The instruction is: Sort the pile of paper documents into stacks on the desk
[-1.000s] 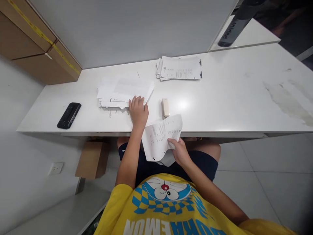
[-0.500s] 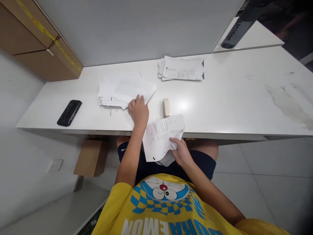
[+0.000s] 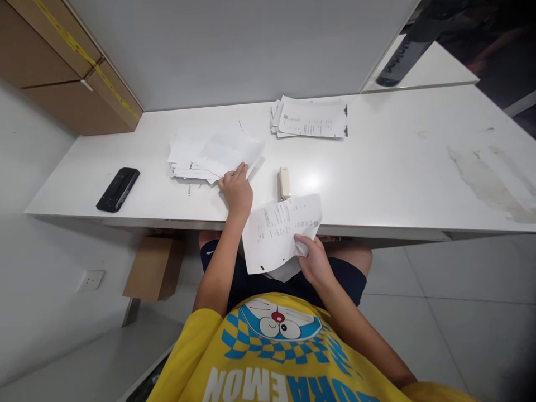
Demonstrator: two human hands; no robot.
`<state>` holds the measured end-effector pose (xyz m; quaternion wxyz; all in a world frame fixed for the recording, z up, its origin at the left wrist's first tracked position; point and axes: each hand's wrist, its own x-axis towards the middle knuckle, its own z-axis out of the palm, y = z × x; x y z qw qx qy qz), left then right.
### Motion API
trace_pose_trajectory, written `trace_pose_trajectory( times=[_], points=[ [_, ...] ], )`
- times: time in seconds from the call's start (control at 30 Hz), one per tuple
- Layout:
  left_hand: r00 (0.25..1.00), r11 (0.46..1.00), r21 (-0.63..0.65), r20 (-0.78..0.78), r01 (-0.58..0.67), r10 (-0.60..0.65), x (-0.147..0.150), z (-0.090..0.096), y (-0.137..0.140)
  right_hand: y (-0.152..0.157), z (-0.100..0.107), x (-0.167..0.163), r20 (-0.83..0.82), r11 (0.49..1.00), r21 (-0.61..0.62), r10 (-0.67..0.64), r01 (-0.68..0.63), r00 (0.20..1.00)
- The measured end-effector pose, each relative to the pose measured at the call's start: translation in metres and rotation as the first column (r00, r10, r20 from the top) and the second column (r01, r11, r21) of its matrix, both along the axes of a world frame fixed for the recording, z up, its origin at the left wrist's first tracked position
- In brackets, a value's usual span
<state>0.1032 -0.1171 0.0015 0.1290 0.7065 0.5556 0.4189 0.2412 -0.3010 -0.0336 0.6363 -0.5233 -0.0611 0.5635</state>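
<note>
The desk [image 3: 377,167] runs across the middle of the frame, and most of what could go wrong lies at its near edge. The loose stack [image 3: 209,153], left of centre, is fanned and uneven; a sideways drag by the fingers resting on it could likely skew it further or push sheets toward the edge. The held sheets [image 3: 278,231], at lower centre, hang past the desk edge over the lap and are pinched at one side only, so they curl and may slip or crease. The stapler [image 3: 284,183] lies just above them and could be knocked if they swing up.

The left hand [image 3: 237,188] reaches forward from below, palm down, fingers half curled, tips on the stack's near right corner; whether it grips a sheet cannot be told. The right hand [image 3: 312,258], lower centre, has thumb and fingers closed on the sheets' right edge. A phone [image 3: 118,189] sits well apart at the left.
</note>
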Motion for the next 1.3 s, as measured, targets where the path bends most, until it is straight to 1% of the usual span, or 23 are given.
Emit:
trace_pose_trajectory(
  times=[0.1,0.23,0.33,0.4,0.47,0.53,0.57,0.63,0.67,0.73,0.8,0.83,0.9,0.97,1.03,1.1,1.2,1.27,1.3],
  points=[
    [0.999,1.000,-0.003,0.032,-0.027,0.027,-0.003,0.002,-0.006,-0.008,0.005,0.005,-0.005,1.000,0.028,-0.001,0.001,1.000],
    [0.996,0.999,-0.037,0.084,-0.017,0.020,-0.005,0.006,-0.011,-0.018,0.008,0.010,-0.021,0.998,0.004,-0.057,0.057,0.998],
    [0.992,0.997,-0.073,0.121,-0.025,0.033,-0.008,0.008,-0.010,-0.023,0.008,0.012,-0.026,0.997,0.006,-0.078,0.078,0.997],
    [0.991,0.998,-0.048,0.124,-0.042,0.048,-0.012,0.008,-0.010,-0.026,0.006,0.012,-0.027,0.996,0.017,-0.084,0.085,0.996],
    [0.992,0.996,0.046,0.102,-0.073,0.068,-0.016,0.007,-0.017,-0.030,0.003,0.013,-0.028,0.996,0.026,-0.088,0.089,0.996],
    [0.997,0.986,0.149,0.050,-0.069,0.062,-0.015,0.005,-0.037,-0.032,0.000,0.013,-0.036,0.996,0.019,-0.088,0.088,0.996],
    [0.999,0.983,0.181,0.008,-0.039,0.038,-0.013,0.003,-0.054,-0.033,-0.001,0.013,-0.048,0.996,0.008,-0.087,0.087,0.995],
    [0.992,0.980,0.184,-0.115,0.081,-0.060,-0.003,0.000,-0.096,-0.033,-0.001,0.013,-0.094,0.997,0.002,-0.081,0.081,0.992],
    [0.972,0.974,0.165,-0.200,0.158,-0.124,0.003,-0.002,-0.119,-0.033,-0.001,0.013,-0.122,0.997,0.013,-0.074,0.076,0.990],
    [0.901,0.941,0.123,-0.349,0.316,-0.258,0.018,-0.006,-0.162,-0.030,0.002,0.013,-0.163,0.996,0.061,-0.054,0.064,0.985],
    [0.842,0.908,0.106,-0.430,0.405,-0.326,0.029,-0.008,-0.192,-0.029,0.008,0.013,-0.159,0.992,0.119,-0.031,0.050,0.987],
    [0.826,0.898,0.114,-0.454,0.425,-0.334,0.032,-0.008,-0.200,-0.028,0.011,0.012,-0.140,0.988,0.145,-0.025,0.045,0.990],
    [0.817,0.891,0.137,-0.478,0.432,-0.323,0.036,-0.007,-0.206,-0.029,0.019,0.012,-0.087,0.981,0.191,-0.016,0.033,0.996],
    [0.822,0.897,0.136,-0.476,0.422,-0.314,0.036,-0.006,-0.205,-0.032,0.024,0.012,-0.042,0.977,0.210,-0.011,0.019,0.999],
    [0.821,0.896,0.108,-0.458,0.431,-0.341,0.035,-0.006,-0.204,-0.034,0.025,0.012,-0.002,0.981,0.193,-0.002,0.002,1.000],
    [0.820,0.883,0.095,-0.426,0.460,-0.382,0.035,-0.006,-0.203,-0.035,0.021,0.014,0.031,0.989,0.151,-0.012,0.007,0.999],
    [0.838,0.851,0.166,-0.342,0.499,-0.425,0.033,-0.001,-0.196,-0.032,0.010,0.017,0.036,0.994,0.088,-0.068,0.064,0.997],
    [0.880,0.852,0.244,-0.244,0.463,-0.408,0.028,0.005,-0.187,-0.030,0.006,0.019,0.023,0.994,0.065,-0.091,0.090,0.996],
    [0.906,0.866,0.274,-0.185,0.419,-0.380,0.025,0.007,-0.182,-0.029,0.005,0.020,0.025,0.994,0.062,-0.096,0.094,0.995]
  ],
)
